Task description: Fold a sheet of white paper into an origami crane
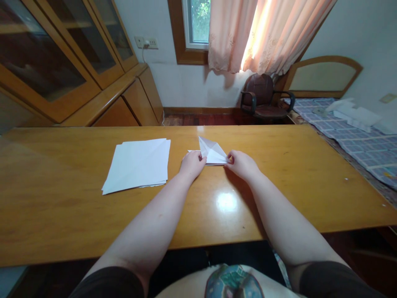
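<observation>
A folded sheet of white paper lies on the wooden table in front of me, with one pointed flap standing up at its far side. My left hand is closed on the paper's left part, thumb and fingers pressed together. At the right corner, my right hand pinches the paper between thumb and fingers. Part of the left end is hidden beneath my left hand. To the left lies a stack of white paper sheets, apart from both hands.
The wooden table spans the view. Beyond it are a glass-door cabinet at left, a brown armchair, and a bed at right with white objects on it. Small white scraps dot the table's right side.
</observation>
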The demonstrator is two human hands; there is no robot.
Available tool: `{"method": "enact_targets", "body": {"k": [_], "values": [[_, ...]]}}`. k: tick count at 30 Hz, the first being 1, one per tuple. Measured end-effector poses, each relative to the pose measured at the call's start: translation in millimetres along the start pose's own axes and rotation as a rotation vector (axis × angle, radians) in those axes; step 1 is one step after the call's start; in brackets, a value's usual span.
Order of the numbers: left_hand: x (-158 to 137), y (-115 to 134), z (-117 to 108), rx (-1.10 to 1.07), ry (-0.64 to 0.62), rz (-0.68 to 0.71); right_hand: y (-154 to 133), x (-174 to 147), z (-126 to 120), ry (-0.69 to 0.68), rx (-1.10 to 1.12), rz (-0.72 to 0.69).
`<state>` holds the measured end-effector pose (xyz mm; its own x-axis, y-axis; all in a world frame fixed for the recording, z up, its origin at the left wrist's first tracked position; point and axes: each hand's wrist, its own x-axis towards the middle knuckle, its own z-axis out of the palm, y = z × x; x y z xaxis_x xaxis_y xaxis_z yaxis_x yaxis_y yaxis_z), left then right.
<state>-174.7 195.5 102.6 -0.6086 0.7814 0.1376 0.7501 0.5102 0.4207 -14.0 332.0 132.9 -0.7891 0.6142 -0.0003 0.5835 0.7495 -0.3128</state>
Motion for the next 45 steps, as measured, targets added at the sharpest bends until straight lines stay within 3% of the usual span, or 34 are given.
{"method": "enact_targets", "body": {"k": [6, 12, 16, 24, 38, 45], "values": [[2.4, -5.3, 0.9, -0.030, 0.006, -0.033, 9.2, 6.3, 5.5, 0.009, 0.203, -0.021], [3.3, -5.8, 1.0, -0.026, 0.008, -0.050, 18.0, 14.3, 15.0, -0.054, 0.557, 0.119], [3.7, -5.9, 1.5, -0.027, 0.018, -0.056, 22.9, 16.6, 14.2, -0.081, 0.654, 0.129], [4.1, -8.8, 4.5, 0.056, 0.015, -0.043, 36.3, 18.5, 8.3, -0.238, 0.554, 0.101], [2.4, -3.3, 0.6, 0.158, -0.028, 0.019, 16.8, 15.9, 19.0, -0.080, 0.252, 0.133], [1.4, -2.0, -0.3, 0.158, -0.037, 0.027, 19.2, 16.9, 20.7, -0.044, 0.262, 0.232]]}}
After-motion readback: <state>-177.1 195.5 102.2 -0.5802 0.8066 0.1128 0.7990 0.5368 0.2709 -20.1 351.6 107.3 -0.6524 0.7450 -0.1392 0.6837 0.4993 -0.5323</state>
